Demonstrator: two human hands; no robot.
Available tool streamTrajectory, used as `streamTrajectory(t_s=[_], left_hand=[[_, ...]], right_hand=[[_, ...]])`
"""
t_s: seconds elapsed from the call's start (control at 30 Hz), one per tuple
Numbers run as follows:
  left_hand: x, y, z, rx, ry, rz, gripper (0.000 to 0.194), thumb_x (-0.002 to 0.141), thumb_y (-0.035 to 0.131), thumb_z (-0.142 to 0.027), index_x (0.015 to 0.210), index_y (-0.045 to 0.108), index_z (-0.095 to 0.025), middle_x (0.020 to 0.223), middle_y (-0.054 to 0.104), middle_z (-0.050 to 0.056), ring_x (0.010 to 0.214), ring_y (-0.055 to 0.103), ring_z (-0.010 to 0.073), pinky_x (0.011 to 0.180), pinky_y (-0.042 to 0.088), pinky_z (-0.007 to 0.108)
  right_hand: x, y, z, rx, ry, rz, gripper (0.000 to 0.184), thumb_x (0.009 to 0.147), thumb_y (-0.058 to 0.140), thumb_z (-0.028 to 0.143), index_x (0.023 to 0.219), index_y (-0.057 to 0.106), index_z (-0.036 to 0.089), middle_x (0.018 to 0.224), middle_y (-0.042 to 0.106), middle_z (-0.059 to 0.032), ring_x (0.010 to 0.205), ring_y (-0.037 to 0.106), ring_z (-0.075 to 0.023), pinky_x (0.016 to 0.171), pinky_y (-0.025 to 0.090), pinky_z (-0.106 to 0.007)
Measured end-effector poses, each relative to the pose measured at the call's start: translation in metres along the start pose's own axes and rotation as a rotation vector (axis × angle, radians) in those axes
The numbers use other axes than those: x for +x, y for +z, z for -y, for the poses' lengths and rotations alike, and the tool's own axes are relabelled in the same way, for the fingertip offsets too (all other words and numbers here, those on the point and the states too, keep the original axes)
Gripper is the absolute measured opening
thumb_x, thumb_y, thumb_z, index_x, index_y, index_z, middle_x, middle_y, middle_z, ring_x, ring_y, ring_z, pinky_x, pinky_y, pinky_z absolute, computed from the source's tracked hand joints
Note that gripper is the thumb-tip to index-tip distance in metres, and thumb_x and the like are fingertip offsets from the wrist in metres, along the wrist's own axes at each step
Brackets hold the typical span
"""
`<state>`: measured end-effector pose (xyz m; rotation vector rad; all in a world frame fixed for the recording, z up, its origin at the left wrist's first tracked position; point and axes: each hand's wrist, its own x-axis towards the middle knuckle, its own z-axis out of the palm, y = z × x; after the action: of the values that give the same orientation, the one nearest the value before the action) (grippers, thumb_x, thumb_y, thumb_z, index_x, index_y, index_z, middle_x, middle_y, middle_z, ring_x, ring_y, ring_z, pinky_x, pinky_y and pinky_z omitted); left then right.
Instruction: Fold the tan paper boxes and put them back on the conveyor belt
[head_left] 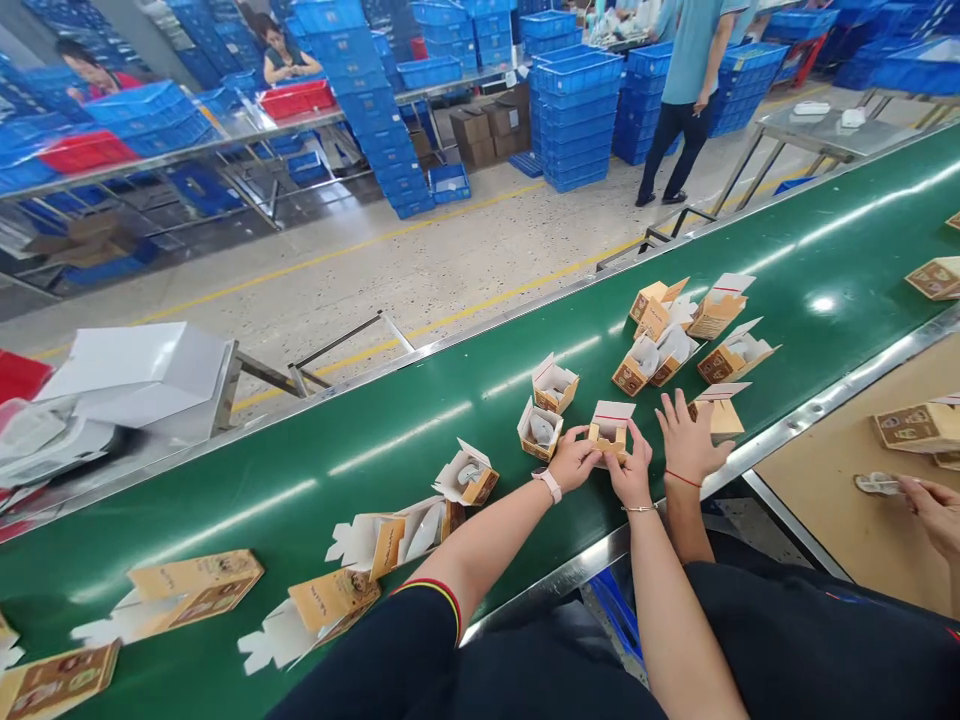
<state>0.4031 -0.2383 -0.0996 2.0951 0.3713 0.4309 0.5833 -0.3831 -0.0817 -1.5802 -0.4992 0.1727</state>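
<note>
Between my two hands is a small brown cardboard box [608,436], its white-lined lid standing up. The fingers of my left hand [573,460] press on its left side, and my right hand [631,468] grips its right side. Just left of it are two open boxes with white contents, a nearer carton [540,428] and a farther carton [556,385]. All of these are on the green conveyor belt [420,400]. To the right, a co-worker's spread hand [686,440] is beside another open box [721,415].
Several open boxes [660,345] cluster farther up the belt; more flat-lying cartons [195,590] are at lower left. At right, a co-worker's other hand [934,510] holds a small clear item over a brown tabletop [810,510]. Blue crates [574,120] and a standing person [690,90] are beyond.
</note>
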Motion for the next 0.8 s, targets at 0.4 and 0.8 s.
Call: streamTrajectory(t_s=[0.4,0.8], left_hand=[[0.057,0.045,-0.028,-0.355,-0.502,-0.267,0.035,0.066,0.068,-0.009,0.096,0.051,-0.019,0.083,0.05,-0.001,0.077,0.053,0.0132,0.081,0.046,0.029],[-0.024,0.041,0.019,0.167,-0.122,-0.667,0.059,0.084,0.055,-0.039,0.135,0.038,-0.017,0.14,0.043,0.02,0.136,0.034,0.0309,0.106,0.032,0.049]], right_hand=[[-0.058,0.07,-0.043,-0.128,0.195,-0.413,0.044,0.072,0.061,0.041,0.106,0.044,0.021,0.093,0.054,-0.0057,0.092,0.057,-0.0237,0.08,0.053,-0.043],[-0.04,0.107,0.005,-0.17,-0.183,0.356,0.048,0.084,0.05,0.055,0.117,0.057,0.021,0.111,0.059,-0.0111,0.104,0.057,-0.0262,0.093,0.048,-0.047]])
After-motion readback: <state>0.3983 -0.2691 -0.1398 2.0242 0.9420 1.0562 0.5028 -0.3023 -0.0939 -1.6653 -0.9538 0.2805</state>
